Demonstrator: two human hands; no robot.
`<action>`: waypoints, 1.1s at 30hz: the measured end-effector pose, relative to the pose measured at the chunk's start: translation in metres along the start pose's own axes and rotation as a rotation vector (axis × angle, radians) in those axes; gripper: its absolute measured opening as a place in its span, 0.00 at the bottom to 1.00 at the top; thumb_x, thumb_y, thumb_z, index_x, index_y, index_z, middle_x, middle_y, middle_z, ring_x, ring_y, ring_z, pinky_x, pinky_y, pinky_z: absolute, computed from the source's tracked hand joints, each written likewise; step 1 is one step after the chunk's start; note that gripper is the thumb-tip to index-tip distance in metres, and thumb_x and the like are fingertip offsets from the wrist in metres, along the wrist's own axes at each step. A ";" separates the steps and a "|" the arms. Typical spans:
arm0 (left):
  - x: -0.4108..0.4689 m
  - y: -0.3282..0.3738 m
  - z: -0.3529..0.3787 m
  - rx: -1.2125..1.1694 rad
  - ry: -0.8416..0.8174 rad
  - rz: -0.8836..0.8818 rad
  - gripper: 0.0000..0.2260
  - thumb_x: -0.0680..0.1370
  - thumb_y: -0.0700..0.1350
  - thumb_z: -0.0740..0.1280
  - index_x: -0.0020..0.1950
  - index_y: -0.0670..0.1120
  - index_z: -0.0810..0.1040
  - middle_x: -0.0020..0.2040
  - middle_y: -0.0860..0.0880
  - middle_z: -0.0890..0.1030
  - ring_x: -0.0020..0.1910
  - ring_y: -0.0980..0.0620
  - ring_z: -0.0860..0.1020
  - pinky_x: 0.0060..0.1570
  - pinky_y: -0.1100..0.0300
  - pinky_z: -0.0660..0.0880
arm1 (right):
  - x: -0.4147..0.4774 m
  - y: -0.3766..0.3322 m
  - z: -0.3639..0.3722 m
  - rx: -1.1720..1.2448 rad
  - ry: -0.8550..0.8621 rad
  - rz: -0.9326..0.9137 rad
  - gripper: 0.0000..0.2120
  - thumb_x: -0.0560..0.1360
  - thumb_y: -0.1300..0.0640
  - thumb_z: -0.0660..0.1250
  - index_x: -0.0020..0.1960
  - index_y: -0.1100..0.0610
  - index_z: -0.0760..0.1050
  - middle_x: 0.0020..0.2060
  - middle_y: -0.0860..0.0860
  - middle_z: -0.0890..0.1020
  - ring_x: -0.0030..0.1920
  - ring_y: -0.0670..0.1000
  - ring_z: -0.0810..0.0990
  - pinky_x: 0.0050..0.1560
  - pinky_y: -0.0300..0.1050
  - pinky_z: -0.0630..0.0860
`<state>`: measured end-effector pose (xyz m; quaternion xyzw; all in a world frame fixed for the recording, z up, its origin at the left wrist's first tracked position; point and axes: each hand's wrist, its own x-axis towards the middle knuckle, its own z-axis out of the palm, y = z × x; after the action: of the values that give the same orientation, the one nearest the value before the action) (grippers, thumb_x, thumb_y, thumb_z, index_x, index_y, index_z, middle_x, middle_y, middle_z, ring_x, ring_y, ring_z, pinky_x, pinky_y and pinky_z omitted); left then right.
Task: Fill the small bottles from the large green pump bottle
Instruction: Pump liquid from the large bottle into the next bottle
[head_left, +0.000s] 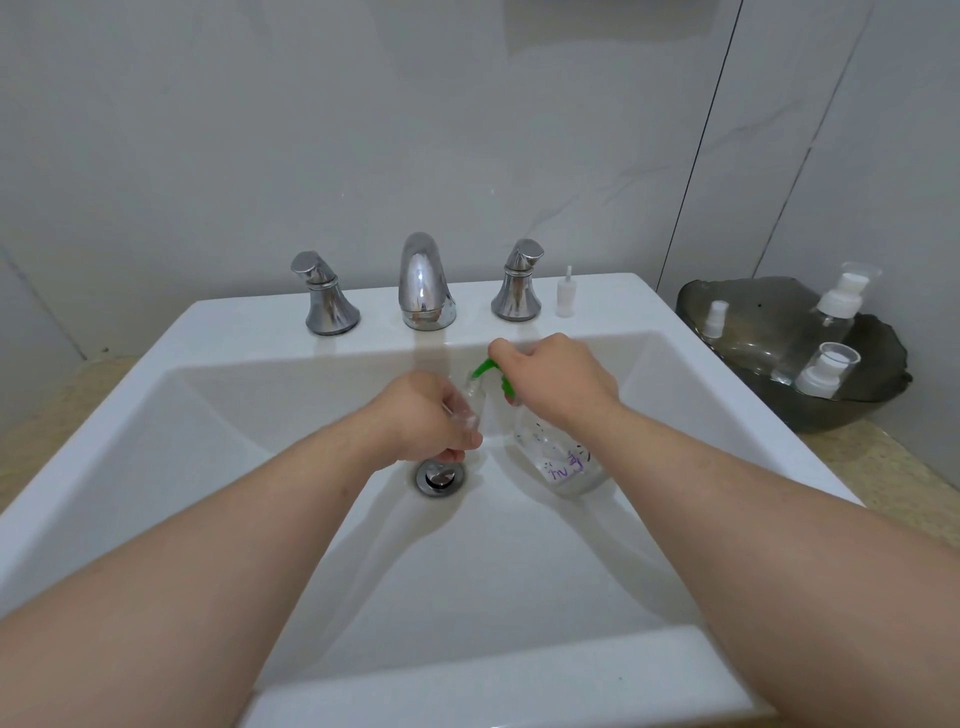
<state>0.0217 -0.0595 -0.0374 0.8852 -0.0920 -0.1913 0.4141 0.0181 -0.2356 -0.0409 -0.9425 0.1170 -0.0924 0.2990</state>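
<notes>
A single wide-angle camera on the person's head faces forward and tilts down into the white sink (234, 322). The sink's near rim runs along the bottom edge of the frame. The chrome spout (423, 280) and grey wall (311, 130) fill the upper half. Both forearms enter from the bottom corners. The left hand (426, 421) and right hand (556, 374) meet near mid-frame, by the drain (440, 477). The view is close enough to show purple handwriting on the pump bottle (566, 462). The lens bows the sink's edges. The counter (914, 467) and a dark bowl (753, 312) lie at the right edge.
</notes>
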 end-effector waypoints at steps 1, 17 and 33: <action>0.000 0.000 0.000 -0.006 0.001 0.001 0.08 0.76 0.36 0.76 0.50 0.40 0.78 0.43 0.43 0.82 0.36 0.47 0.84 0.52 0.47 0.84 | 0.000 0.000 0.000 -0.004 0.002 0.001 0.31 0.67 0.30 0.52 0.39 0.54 0.82 0.36 0.48 0.84 0.40 0.53 0.82 0.45 0.46 0.77; 0.000 0.002 0.000 -0.036 0.001 0.007 0.08 0.76 0.35 0.75 0.48 0.41 0.76 0.44 0.43 0.82 0.35 0.49 0.83 0.49 0.51 0.84 | -0.001 -0.002 -0.001 0.028 -0.007 0.008 0.31 0.70 0.31 0.55 0.37 0.56 0.82 0.34 0.49 0.83 0.39 0.53 0.81 0.41 0.46 0.74; 0.002 0.000 0.001 0.036 -0.023 0.031 0.09 0.76 0.37 0.76 0.48 0.42 0.77 0.48 0.42 0.82 0.33 0.49 0.84 0.47 0.53 0.84 | -0.001 -0.002 -0.003 0.015 -0.024 0.021 0.27 0.70 0.35 0.56 0.38 0.56 0.83 0.33 0.49 0.83 0.37 0.54 0.81 0.38 0.45 0.72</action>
<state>0.0228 -0.0603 -0.0387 0.8888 -0.1138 -0.1931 0.3998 0.0168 -0.2358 -0.0373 -0.9401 0.1225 -0.0788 0.3083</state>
